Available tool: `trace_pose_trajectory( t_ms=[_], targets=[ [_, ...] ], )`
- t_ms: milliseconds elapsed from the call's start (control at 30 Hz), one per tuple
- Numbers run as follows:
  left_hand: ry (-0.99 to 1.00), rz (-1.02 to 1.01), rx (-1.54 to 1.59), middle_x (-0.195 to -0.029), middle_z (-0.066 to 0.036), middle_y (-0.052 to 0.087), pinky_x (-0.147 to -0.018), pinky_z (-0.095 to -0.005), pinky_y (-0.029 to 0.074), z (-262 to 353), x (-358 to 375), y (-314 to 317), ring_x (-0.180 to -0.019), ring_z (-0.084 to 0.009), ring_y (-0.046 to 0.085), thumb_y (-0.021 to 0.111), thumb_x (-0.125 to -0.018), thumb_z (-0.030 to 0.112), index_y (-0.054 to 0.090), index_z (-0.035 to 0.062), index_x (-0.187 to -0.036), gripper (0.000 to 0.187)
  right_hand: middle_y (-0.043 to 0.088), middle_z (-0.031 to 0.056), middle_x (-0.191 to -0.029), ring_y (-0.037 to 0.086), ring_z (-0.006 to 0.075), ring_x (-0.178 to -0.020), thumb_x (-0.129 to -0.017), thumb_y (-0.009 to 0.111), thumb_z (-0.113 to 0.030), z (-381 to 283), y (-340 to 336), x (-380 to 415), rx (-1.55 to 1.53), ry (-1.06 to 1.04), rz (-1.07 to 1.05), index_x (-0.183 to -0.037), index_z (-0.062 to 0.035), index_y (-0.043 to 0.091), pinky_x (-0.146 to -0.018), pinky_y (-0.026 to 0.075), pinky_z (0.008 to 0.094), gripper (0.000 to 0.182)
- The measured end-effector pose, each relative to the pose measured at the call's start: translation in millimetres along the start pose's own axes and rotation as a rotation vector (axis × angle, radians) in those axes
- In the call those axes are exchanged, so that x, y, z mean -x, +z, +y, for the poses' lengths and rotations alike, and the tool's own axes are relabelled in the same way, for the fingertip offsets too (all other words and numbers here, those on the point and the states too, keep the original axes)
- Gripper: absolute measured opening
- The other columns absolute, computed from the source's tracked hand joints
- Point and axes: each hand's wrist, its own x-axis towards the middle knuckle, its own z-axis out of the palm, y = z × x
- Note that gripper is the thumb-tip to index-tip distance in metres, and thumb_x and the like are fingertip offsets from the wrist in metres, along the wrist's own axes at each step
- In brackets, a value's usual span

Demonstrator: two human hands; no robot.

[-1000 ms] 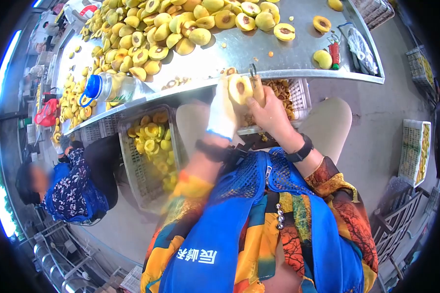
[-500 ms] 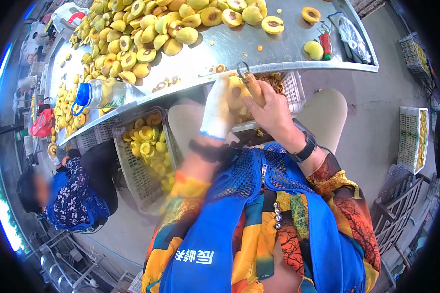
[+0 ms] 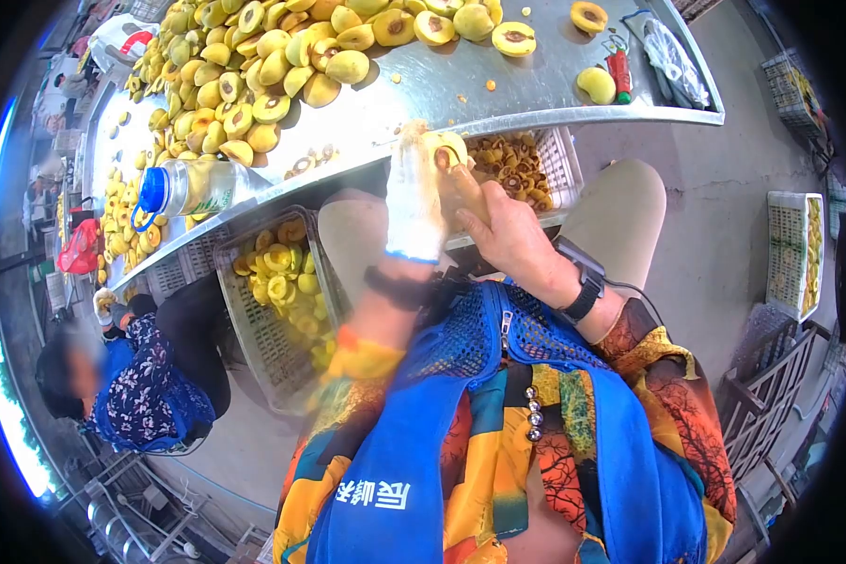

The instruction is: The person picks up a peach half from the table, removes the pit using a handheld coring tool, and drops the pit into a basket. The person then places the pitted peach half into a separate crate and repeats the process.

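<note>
My left hand [image 3: 412,207], in a white glove, is closed around a yellow peach half [image 3: 449,145], cut face turned toward my right hand. My right hand [image 3: 526,246] is bare and wrapped around the wooden handle [image 3: 466,195] of a pitting tool. The tool's tip meets the fruit, and its metal loop is hidden there. Both hands are just off the near edge of the metal table [image 3: 461,80], above a white crate [image 3: 566,167] of brown pits and scraps. On the table lies a big heap of halved peaches [image 3: 254,75].
A crate of cut peaches [image 3: 282,273] stands left of my legs. A water bottle [image 3: 197,186] lies on the table edge. To the right are a red-handled tool [image 3: 618,70], a plastic bag [image 3: 672,66] and a filled crate [image 3: 794,254]. Another person [image 3: 150,376] sits at the left.
The tool's loop, visible above the fruit before, has come down onto the peach half. My right hand has tilted and shifted slightly down; the left hand keeps its hold.
</note>
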Motion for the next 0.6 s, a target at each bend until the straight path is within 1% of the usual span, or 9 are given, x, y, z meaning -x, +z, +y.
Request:
trace_pose_trajectory(
  t_ms=[33,100,167,233,300,367,433,533,600],
  targets=[
    [0.006,0.009,-0.001,-0.099,-0.01,0.056,-0.075,-0.0349,0.051,0.1,0.4,1.3,-0.085,-0.0245,0.059,0.046,-0.093,0.028,0.045,0.0067,-0.117,0.032,0.056,0.0288,-0.074,0.056,0.0466,-0.074,-0.084,0.058,-0.023,0.1,0.3,0.2,-0.001,-0.003,0.01,-0.089,0.0019,0.043,-0.062,0.044,0.0485,0.03],
    [0.208,-0.008,-0.378,-0.104,-0.011,0.054,-0.075,-0.0347,0.05,-18.5,-12.4,-22.4,-0.086,-0.0234,0.058,0.048,-0.093,0.031,0.041,0.0073,-0.124,0.039,0.056,0.0295,-0.074,0.056,0.0469,-0.074,-0.083,0.058,-0.022,-0.7,0.3,1.0,-0.002,-0.014,0.022,-0.091,0.002,0.043,-0.062,0.044,0.0491,0.029],
    [0.231,-0.022,-0.4,-0.107,-0.011,0.052,-0.076,-0.0335,0.049,-14.5,-10.0,-13.0,-0.088,-0.0218,0.057,0.049,-0.092,0.031,0.039,0.0064,-0.126,0.043,0.056,0.0303,-0.074,0.055,0.0474,-0.075,-0.083,0.058,-0.02,-5.3,-3.2,2.0,-0.003,-0.028,0.03,-0.092,0.0025,0.042,-0.062,0.044,0.0499,0.029],
    [0.073,-0.029,-0.067,-0.107,-0.011,0.051,-0.077,-0.0312,0.048,-5.8,0.6,2.5,-0.089,-0.0197,0.056,0.051,-0.092,0.029,0.041,0.0042,-0.125,0.042,0.055,0.0315,-0.074,0.055,0.0482,-0.075,-0.082,0.055,-0.015,-14.0,-6.5,1.8,-0.007,0.016,0.011,-0.093,0.0037,0.041,-0.063,0.043,0.0509,0.026],
    [0.432,0.003,-0.536,-0.105,-0.01,0.052,-0.074,-0.0288,0.047,-10.2,5.2,13.3,-0.086,-0.0166,0.054,0.05,-0.092,0.027,0.043,0.003,-0.122,0.039,0.055,0.0325,-0.073,0.054,0.049,-0.075,-0.081,0.053,-0.01,-16.5,-6.9,3.2,-0.017,0.023,0.004,-0.094,0.0048,0.04,-0.063,0.043,0.0519,0.024],
    [0.497,0.029,-0.646,-0.1,-0.009,0.054,-0.071,-0.0282,0.048,-12.6,5.7,14.1,-0.083,-0.0165,0.055,0.051,-0.091,0.025,0.047,0.0028,-0.116,0.033,0.054,0.0333,-0.073,0.054,0.0497,-0.075,-0.08,0.05,-0.006,-16.3,-5.5,6.7,-0.032,-0.001,0.01,-0.094,0.006,0.039,-0.064,0.042,0.0529,0.022],
    [0.27,0.049,-0.398,-0.092,-0.008,0.059,-0.069,-0.0296,0.05,-9.1,1.1,8.8,-0.08,-0.0195,0.058,0.052,-0.09,0.023,0.053,0.0036,-0.107,0.026,0.054,0.0331,-0.071,0.054,0.0496,-0.073,-0.079,0.048,-0.004,-12.3,-3.1,7.0,-0.032,-0.031,0.002,-0.093,0.006,0.039,-0.063,0.043,0.0527,0.02],
    [0.111,0.004,-0.359,-0.087,-0.007,0.06,-0.062,-0.0269,0.049,1.4,-3.6,2.9,-0.075,-0.0151,0.058,0.053,-0.09,0.022,0.056,0.0033,-0.105,0.025,0.054,0.0321,-0.068,0.054,0.049,-0.071,-0.079,0.048,-0.004,-9.2,-4.9,5.2,-0.032,-0.047,-0.049,-0.092,0.0058,0.038,-0.061,0.043,0.0523,0.019],
    [0.053,-0.01,-0.371,-0.081,-0.005,0.058,-0.062,-0.0251,0.045,10.8,-4.5,3.5,-0.069,-0.0125,0.053,0.053,-0.088,0.018,0.058,0.0014,-0.1,0.021,0.054,0.0312,-0.067,0.054,0.0482,-0.069,-0.079,0.048,-0.004,-5.0,-6.6,4.2,0.0,-0.075,-0.086,-0.092,0.0052,0.038,-0.06,0.043,0.0519,0.019]
  ],
)
